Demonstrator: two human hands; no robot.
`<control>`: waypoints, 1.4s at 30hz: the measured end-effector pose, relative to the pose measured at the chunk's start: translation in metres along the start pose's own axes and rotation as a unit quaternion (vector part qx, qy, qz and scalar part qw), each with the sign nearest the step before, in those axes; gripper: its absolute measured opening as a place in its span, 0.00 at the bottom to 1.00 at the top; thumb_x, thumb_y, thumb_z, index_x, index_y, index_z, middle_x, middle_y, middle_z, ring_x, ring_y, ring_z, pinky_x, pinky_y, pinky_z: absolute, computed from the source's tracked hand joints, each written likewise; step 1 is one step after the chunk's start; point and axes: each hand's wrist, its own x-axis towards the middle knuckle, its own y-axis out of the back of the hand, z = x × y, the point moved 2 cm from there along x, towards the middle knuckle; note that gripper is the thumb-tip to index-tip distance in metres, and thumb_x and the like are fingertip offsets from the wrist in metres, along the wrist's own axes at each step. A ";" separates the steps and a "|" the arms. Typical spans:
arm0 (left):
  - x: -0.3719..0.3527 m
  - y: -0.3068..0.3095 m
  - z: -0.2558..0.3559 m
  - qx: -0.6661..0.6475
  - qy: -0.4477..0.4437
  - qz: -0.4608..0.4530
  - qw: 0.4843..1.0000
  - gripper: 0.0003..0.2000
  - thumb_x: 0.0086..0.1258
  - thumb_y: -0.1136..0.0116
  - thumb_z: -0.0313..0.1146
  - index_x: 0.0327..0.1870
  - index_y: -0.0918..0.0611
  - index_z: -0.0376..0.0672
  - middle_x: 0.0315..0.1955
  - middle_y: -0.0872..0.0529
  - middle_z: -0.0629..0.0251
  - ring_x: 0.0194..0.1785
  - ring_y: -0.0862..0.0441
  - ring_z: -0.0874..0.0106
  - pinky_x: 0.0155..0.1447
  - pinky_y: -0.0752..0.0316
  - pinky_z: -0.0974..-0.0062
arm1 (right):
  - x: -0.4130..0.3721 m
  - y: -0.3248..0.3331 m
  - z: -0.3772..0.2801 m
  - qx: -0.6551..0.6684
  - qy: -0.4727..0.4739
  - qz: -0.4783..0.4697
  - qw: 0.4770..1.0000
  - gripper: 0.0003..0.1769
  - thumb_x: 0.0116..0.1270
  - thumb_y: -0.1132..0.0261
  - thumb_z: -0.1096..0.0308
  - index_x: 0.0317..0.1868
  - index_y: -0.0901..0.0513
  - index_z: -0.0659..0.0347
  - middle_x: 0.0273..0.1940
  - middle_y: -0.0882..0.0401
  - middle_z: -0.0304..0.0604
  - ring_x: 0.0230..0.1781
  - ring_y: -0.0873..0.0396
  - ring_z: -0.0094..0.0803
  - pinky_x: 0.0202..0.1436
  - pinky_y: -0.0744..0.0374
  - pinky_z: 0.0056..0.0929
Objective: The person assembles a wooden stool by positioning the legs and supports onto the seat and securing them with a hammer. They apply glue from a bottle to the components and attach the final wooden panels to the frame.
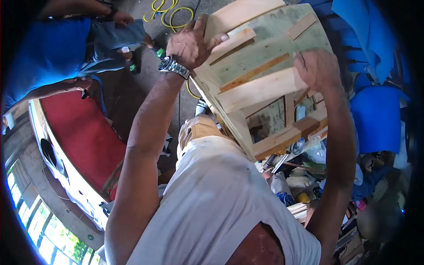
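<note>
A wooden frame of pale slats and plywood stands tilted in front of me. My left hand, with a metal watch at the wrist, grips the frame's upper left edge, its thumb lying across the wood and some fingertips hidden. Slightly blurred, my right hand is closed around the right end of a light wooden slat that spans the frame. A short wooden block sits on the plywood panel beyond it.
Another person in a blue shirt stands at left beside a red upholstered piece. A yellow hose coils on the floor. Blue sheets hang at right, above piled wood scraps and clutter.
</note>
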 end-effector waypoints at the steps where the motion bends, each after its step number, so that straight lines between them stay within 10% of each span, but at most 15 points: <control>1: -0.003 -0.004 -0.001 0.001 0.011 0.012 1.000 0.42 0.58 0.41 0.70 0.65 0.29 0.45 0.50 0.17 0.45 0.53 0.18 0.49 0.54 0.22 0.53 | 0.014 -0.006 0.007 -0.009 -0.003 -0.007 1.000 0.22 0.69 0.44 0.55 0.24 0.16 0.60 0.25 0.18 0.52 0.30 0.19 0.52 0.38 0.21 0.48; 5: -0.008 0.000 0.008 -0.001 0.040 0.027 0.999 0.41 0.59 0.41 0.69 0.64 0.28 0.45 0.50 0.17 0.44 0.53 0.18 0.49 0.55 0.22 0.53 | 0.003 -0.013 0.014 0.016 -0.009 0.012 1.000 0.19 0.68 0.41 0.57 0.26 0.15 0.60 0.29 0.18 0.51 0.36 0.20 0.51 0.45 0.22 0.47; 8: -0.012 -0.001 0.006 0.012 0.044 0.010 0.999 0.41 0.59 0.41 0.69 0.65 0.29 0.45 0.51 0.17 0.45 0.54 0.18 0.49 0.56 0.23 0.54 | -0.026 -0.003 0.007 0.067 0.024 0.219 0.973 0.14 0.67 0.37 0.60 0.37 0.16 0.63 0.41 0.17 0.52 0.43 0.21 0.50 0.57 0.26 0.43; 10: -0.007 -0.003 0.011 0.028 0.059 -0.005 0.998 0.43 0.57 0.40 0.70 0.66 0.30 0.44 0.52 0.18 0.45 0.55 0.18 0.50 0.57 0.23 0.55 | -0.055 -0.004 0.008 0.098 -0.128 0.349 0.923 0.15 0.69 0.36 0.61 0.48 0.19 0.64 0.49 0.20 0.51 0.49 0.23 0.48 0.62 0.28 0.42; 12: -0.006 -0.006 0.012 0.059 0.047 0.013 0.997 0.43 0.57 0.41 0.70 0.63 0.29 0.40 0.51 0.18 0.45 0.53 0.17 0.50 0.55 0.22 0.55 | -0.089 -0.035 0.013 0.257 -0.387 0.393 0.794 0.25 0.73 0.39 0.57 0.60 0.27 0.69 0.59 0.26 0.52 0.56 0.26 0.46 0.65 0.30 0.39; 17: -0.003 0.008 0.027 0.081 0.106 -0.068 0.989 0.43 0.56 0.42 0.73 0.56 0.26 0.37 0.49 0.16 0.45 0.53 0.18 0.49 0.56 0.23 0.54 | -0.074 -0.107 0.006 0.818 -0.318 0.329 0.349 0.31 0.74 0.42 0.52 0.64 0.31 0.72 0.57 0.25 0.54 0.61 0.28 0.47 0.68 0.34 0.38; 20: -0.006 0.006 0.025 0.052 0.091 -0.023 0.994 0.41 0.59 0.47 0.72 0.55 0.25 0.37 0.48 0.16 0.44 0.53 0.17 0.50 0.55 0.23 0.53 | -0.078 -0.065 -0.009 0.459 -0.456 0.328 0.688 0.31 0.74 0.40 0.54 0.65 0.33 0.71 0.57 0.25 0.55 0.60 0.28 0.45 0.68 0.34 0.38; 22: -0.007 0.004 0.025 0.059 0.096 -0.013 0.994 0.39 0.63 0.48 0.70 0.58 0.26 0.39 0.51 0.18 0.42 0.54 0.18 0.47 0.56 0.24 0.52 | -0.117 -0.039 -0.019 0.237 -0.395 0.457 0.761 0.32 0.73 0.39 0.55 0.66 0.34 0.71 0.56 0.25 0.56 0.58 0.27 0.43 0.67 0.34 0.39; 24: -0.011 0.005 0.024 0.060 0.091 -0.030 0.994 0.39 0.64 0.49 0.69 0.61 0.27 0.39 0.53 0.19 0.41 0.55 0.19 0.46 0.56 0.25 0.51 | -0.164 -0.027 -0.030 0.072 -0.389 0.497 0.772 0.33 0.71 0.36 0.52 0.63 0.33 0.71 0.51 0.24 0.52 0.54 0.26 0.41 0.63 0.30 0.39; 26: -0.004 0.001 0.023 0.059 0.063 -0.025 0.996 0.39 0.64 0.48 0.69 0.60 0.26 0.38 0.50 0.17 0.40 0.53 0.18 0.44 0.55 0.24 0.51 | -0.220 -0.086 -0.007 0.279 -0.477 0.440 0.708 0.36 0.68 0.33 0.49 0.62 0.32 0.70 0.52 0.25 0.53 0.56 0.27 0.43 0.65 0.32 0.40; 31: 0.015 0.012 0.010 0.008 0.036 -0.116 0.993 0.38 0.64 0.48 0.69 0.45 0.19 0.32 0.38 0.15 0.38 0.46 0.17 0.43 0.47 0.24 0.52 | -0.224 -0.115 -0.052 0.740 -0.483 0.289 0.368 0.29 0.66 0.32 0.46 0.52 0.22 0.64 0.43 0.20 0.40 0.39 0.20 0.34 0.44 0.23 0.39; 34: 0.001 0.002 -0.023 -0.001 0.023 -0.073 0.997 0.35 0.69 0.49 0.63 0.39 0.18 0.29 0.30 0.17 0.37 0.38 0.17 0.45 0.41 0.27 0.53 | -0.214 -0.104 -0.029 0.653 -0.435 0.314 0.535 0.25 0.65 0.33 0.48 0.46 0.19 0.64 0.38 0.19 0.40 0.31 0.21 0.34 0.38 0.23 0.38; 36: -0.049 0.030 -0.006 -0.105 0.114 -0.105 0.982 0.28 0.71 0.46 0.55 0.42 0.17 0.30 0.20 0.20 0.50 0.25 0.23 0.70 0.30 0.30 0.67 | -0.208 -0.100 0.016 0.537 -0.460 0.174 0.685 0.25 0.61 0.31 0.51 0.45 0.19 0.68 0.34 0.18 0.43 0.32 0.21 0.32 0.38 0.23 0.36; 42: -0.212 -0.003 -0.019 -0.464 0.146 -0.155 0.860 0.10 0.71 0.42 0.29 0.48 0.18 0.36 0.30 0.15 0.64 0.28 0.18 0.75 0.34 0.19 0.75 | -0.067 -0.050 0.105 0.442 -0.250 0.102 0.855 0.23 0.60 0.30 0.54 0.51 0.18 0.61 0.37 0.15 0.45 0.39 0.17 0.37 0.47 0.23 0.37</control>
